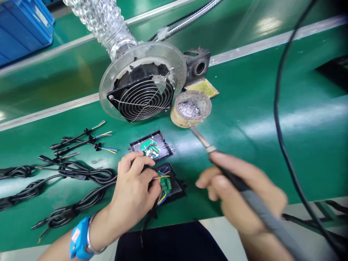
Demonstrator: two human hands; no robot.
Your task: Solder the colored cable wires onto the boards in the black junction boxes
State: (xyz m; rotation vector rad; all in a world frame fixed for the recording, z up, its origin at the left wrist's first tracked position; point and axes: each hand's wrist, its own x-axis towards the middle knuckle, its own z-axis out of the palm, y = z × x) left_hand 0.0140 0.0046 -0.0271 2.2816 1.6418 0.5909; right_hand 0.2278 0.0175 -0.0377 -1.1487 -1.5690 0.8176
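My left hand (134, 188) pinches thin coloured wires against a green circuit board in a black tray (174, 185) near the table's front edge. A blue wrist strap is on that wrist. My right hand (241, 199) is closed around a soldering iron (217, 156), blurred by motion. The iron's metal tip touches the rim of a round pot of silvery solder dross (190, 108). A second black tray with a circuit board (151, 145) lies just behind the first.
A fume extractor fan (143, 90) on a ribbed hose faces me at the back. Several black cables with coloured wire ends (81, 139) lie at the left. A black iron stand (197, 65), a yellow sponge (203, 88), a blue bin (21, 25) and a hanging black cord (280, 119) surround the green mat.
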